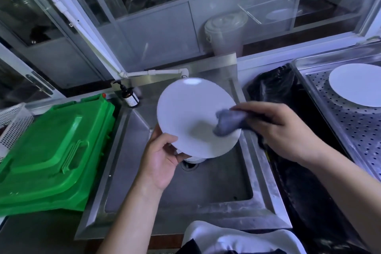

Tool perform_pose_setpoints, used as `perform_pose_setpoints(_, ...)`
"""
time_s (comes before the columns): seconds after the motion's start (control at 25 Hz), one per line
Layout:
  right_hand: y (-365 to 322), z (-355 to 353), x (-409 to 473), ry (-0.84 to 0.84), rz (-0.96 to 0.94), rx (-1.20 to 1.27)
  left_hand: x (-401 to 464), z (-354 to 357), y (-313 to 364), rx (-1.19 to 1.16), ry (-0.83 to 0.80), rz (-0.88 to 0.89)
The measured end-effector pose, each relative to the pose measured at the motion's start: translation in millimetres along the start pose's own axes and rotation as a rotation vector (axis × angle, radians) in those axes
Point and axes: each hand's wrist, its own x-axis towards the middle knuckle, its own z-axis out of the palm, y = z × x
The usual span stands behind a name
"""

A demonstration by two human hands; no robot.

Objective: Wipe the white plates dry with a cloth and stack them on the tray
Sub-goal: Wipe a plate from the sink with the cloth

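My left hand (159,158) grips the lower left rim of a white plate (189,109), holding it tilted above the steel sink (266,175). My right hand (282,128) holds a grey cloth (228,122) bunched against the plate's right side. Under the held plate, the edges of more white plates (194,159) show in the sink near the drain. Another white plate (356,85) lies on the perforated steel tray (350,128) at the right.
A green plastic bin lid (53,150) lies left of the sink. A dark pump bottle (128,95) stands at the sink's back left corner. A black bag (274,86) sits between sink and tray. A white lidded bucket (224,31) stands behind the glass.
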Motion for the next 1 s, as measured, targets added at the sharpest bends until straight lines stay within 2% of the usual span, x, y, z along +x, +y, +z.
perform_pose_setpoints(0.08, 4, 14, 2, 0.223, -0.103, -0.311, 1, 9, -9, 0.01, 0.046, -0.078)
perform_pose_setpoints(0.12, 8, 26, -1, 0.213, -0.139, -0.377, 2, 13, -14, 0.008, 0.063, -0.112)
perform_pose_setpoints(0.24, 23, 65, -27, -0.155, -0.102, -0.36, 3, 16, -26, -0.034, 0.079, -0.183)
perform_pose_setpoints(0.28, 28, 72, -38, -0.198, -0.067, -0.429, 4, 14, -27, -0.054, 0.089, -0.198)
perform_pose_setpoints(0.4, 35, 83, -53, -0.15, -0.036, -0.688, 7, 5, -30, -0.088, 0.192, -0.248)
perform_pose_setpoints(0.52, 37, 100, -47, -0.21, 0.087, -0.622, 12, -3, -32, -0.085, 0.24, -0.283)
perform_pose_setpoints(0.68, 44, 114, -35, -0.04, 0.183, -0.51, 16, -16, -28, -0.121, 0.256, -0.358)
perform_pose_setpoints(0.8, 47, 132, -32, -0.01, 0.042, -0.471, 19, -29, -20, -0.177, 0.276, -0.419)
perform_pose_setpoints(1.0, 32, 166, -26, 0.038, -0.057, -0.617, 24, -55, -1, -0.238, 0.235, -0.472)
